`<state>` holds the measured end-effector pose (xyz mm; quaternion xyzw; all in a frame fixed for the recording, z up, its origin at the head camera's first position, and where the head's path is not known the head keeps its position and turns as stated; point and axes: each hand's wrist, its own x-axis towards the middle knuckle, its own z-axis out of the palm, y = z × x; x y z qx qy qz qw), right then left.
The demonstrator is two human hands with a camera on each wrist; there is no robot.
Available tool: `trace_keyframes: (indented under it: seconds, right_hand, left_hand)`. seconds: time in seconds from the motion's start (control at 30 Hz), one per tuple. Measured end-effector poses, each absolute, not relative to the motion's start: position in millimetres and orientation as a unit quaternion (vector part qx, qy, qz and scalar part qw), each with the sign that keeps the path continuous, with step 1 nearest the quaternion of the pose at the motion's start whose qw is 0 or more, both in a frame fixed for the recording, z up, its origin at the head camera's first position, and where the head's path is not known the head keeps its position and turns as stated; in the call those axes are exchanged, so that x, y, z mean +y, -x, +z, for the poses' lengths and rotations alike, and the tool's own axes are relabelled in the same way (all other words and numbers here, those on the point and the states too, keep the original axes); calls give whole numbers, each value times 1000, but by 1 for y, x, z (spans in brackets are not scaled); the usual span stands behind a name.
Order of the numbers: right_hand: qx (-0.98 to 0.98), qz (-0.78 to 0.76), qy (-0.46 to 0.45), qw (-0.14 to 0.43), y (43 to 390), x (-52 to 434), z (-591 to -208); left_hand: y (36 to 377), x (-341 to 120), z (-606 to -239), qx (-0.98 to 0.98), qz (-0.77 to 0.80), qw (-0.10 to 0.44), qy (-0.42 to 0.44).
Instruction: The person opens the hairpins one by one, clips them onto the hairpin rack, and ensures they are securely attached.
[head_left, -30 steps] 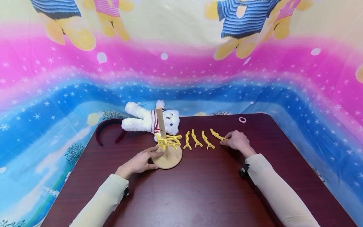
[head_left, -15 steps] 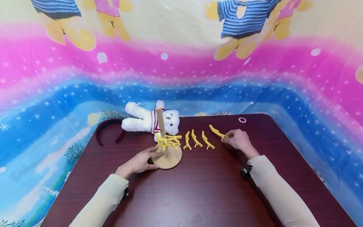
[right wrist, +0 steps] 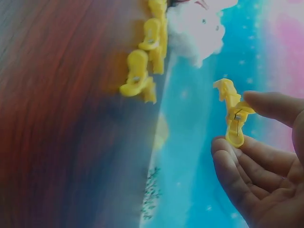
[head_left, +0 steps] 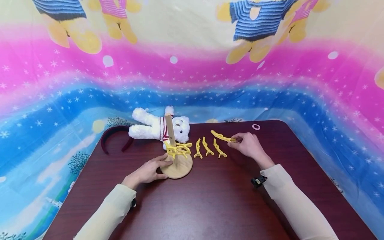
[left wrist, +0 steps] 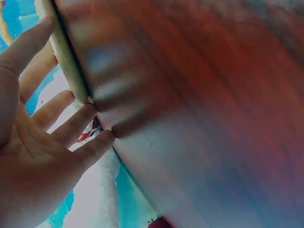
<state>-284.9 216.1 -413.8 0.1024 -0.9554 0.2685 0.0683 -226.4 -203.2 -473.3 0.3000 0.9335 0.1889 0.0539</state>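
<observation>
In the head view, my left hand (head_left: 147, 170) rests with its thumb and fingers spread against the round base (head_left: 180, 170) of a wooden stand. Its fingers look fairly straight at the rim in the left wrist view. Several yellow hair clips (head_left: 183, 146) jut out from the lower part of the upright post (head_left: 170, 130). My right hand (head_left: 250, 148) pinches another yellow hair clip (right wrist: 231, 100) by its handle end, between thumb and fingers, its long toothed end pointing left. Below and left of that clip, three more hair clips (head_left: 220, 149) lie in a row on the table.
Behind the stand lies a white teddy bear (head_left: 150, 128) on its back. A dark red headband (head_left: 115, 130) is at the table's far left. A small pale ring (head_left: 256, 127) lies near the back right edge of the dark table (head_left: 207, 203). A printed curtain (head_left: 192, 83) surrounds the table.
My right hand has lifted the rightmost hair clip and carried it left, so that it overlaps the space above the row. The left hand and the stand have stayed in place.
</observation>
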Motion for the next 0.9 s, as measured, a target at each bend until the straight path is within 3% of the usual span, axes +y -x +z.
trace_keyframes:
  seconds: [0.9]
  right_hand:
    - [-925, 287, -219, 117, 255, 169, -379]
  left_hand:
    - [225, -202, -470, 934, 189, 50, -298]
